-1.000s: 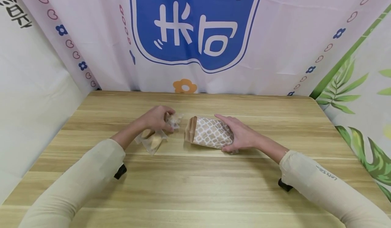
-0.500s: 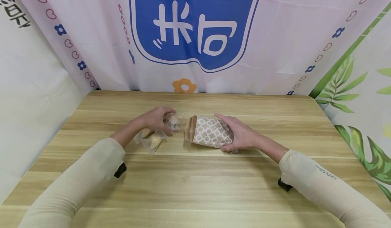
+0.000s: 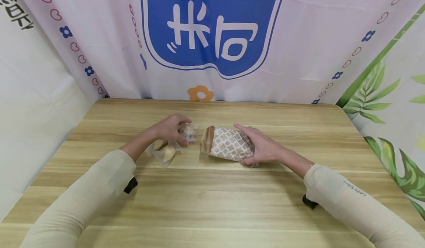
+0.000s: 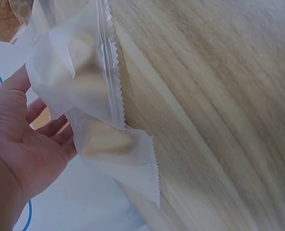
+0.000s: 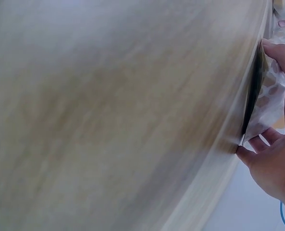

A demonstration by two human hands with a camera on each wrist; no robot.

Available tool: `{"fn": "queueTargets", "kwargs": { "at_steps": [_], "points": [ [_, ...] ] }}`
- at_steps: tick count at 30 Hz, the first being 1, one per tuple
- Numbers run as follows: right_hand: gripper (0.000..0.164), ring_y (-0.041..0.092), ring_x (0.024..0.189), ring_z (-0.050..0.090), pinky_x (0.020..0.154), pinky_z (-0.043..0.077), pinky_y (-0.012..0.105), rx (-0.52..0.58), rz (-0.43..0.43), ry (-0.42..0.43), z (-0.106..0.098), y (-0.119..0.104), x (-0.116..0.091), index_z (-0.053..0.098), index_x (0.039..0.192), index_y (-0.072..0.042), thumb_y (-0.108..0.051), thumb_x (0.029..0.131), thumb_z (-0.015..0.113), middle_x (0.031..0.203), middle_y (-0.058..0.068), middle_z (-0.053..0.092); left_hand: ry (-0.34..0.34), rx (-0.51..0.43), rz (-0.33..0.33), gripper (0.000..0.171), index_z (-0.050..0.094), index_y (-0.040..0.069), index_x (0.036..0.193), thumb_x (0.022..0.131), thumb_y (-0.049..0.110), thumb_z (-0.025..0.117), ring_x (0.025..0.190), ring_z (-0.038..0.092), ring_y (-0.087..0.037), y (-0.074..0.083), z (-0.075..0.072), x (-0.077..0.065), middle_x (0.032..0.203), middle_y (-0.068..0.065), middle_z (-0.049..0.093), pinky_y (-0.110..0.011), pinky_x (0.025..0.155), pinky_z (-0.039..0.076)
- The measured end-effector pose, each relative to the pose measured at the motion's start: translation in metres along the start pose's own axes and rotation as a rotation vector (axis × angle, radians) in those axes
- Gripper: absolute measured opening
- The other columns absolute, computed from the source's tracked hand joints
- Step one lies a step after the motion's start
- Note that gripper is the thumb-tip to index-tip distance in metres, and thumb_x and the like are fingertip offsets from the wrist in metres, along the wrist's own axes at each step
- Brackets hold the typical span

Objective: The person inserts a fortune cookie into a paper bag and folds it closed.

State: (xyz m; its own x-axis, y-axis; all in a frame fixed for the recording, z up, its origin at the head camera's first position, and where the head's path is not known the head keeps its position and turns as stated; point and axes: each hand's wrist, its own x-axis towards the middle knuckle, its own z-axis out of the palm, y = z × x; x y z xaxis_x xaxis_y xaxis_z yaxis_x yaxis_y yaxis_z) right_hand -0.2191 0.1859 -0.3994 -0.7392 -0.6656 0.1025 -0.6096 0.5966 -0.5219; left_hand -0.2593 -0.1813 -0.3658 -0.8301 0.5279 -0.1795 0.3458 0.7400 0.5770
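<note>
My left hand (image 3: 170,130) curves its fingers and thumb round a small clear packet (image 3: 189,130) in the head view. Below that hand lie more translucent wrapped packets (image 3: 168,154) with pale, cream-coloured pieces inside. Up close in the left wrist view, frosted packets (image 4: 77,72) with crimped edges partly cover the left hand (image 4: 27,149). To the right, a brown paper bag (image 3: 230,144) with a white lattice print lies on its side, its folded mouth toward the packets. My right hand (image 3: 260,144) grips the bag's right end, thumb and fingers on opposite sides.
All of this rests on a wood-grain table (image 3: 212,203). A printed curtain (image 3: 299,48) with a blue emblem hangs along the far edge. Pale walls or cloths stand at both sides, the right one (image 3: 398,122) with leaf prints.
</note>
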Motion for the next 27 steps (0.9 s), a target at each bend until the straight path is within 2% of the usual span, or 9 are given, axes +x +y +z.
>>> {"fn": "queueTargets", "kwargs": {
  "at_steps": [10,20,27],
  "points": [
    [0.123,0.042,0.144,0.039,0.118,0.033,0.063,0.029,0.001,0.002,0.0,0.001,-0.002,0.024,0.165,-0.012,-0.042,0.069,0.095,0.159,0.022,0.041,0.045,-0.019,0.059,0.081,0.05,-0.009,0.146,0.081,0.018,0.091,0.139,0.044,-0.048,0.004,-0.006,-0.003,0.15,-0.028,0.049,-0.06,0.115,0.039],
    [0.121,0.042,0.147,0.037,0.119,0.031,0.063,0.038,0.02,-0.004,0.001,-0.001,-0.004,0.023,0.165,-0.012,-0.043,0.072,0.094,0.161,0.022,0.038,0.09,-0.028,0.074,0.077,0.055,-0.005,0.143,0.079,0.017,0.092,0.133,0.049,-0.043,0.013,-0.009,-0.009,0.143,-0.023,0.057,-0.058,0.111,0.043],
    [0.121,0.042,0.145,0.039,0.118,0.032,0.062,0.028,0.012,0.0,0.001,-0.001,-0.003,0.024,0.165,-0.011,-0.042,0.072,0.094,0.16,0.023,0.04,0.101,-0.051,0.118,0.075,0.058,-0.003,0.141,0.077,0.017,0.093,0.128,0.05,-0.039,0.014,-0.01,-0.015,0.138,-0.019,0.059,-0.058,0.105,0.046]
  ]
}}
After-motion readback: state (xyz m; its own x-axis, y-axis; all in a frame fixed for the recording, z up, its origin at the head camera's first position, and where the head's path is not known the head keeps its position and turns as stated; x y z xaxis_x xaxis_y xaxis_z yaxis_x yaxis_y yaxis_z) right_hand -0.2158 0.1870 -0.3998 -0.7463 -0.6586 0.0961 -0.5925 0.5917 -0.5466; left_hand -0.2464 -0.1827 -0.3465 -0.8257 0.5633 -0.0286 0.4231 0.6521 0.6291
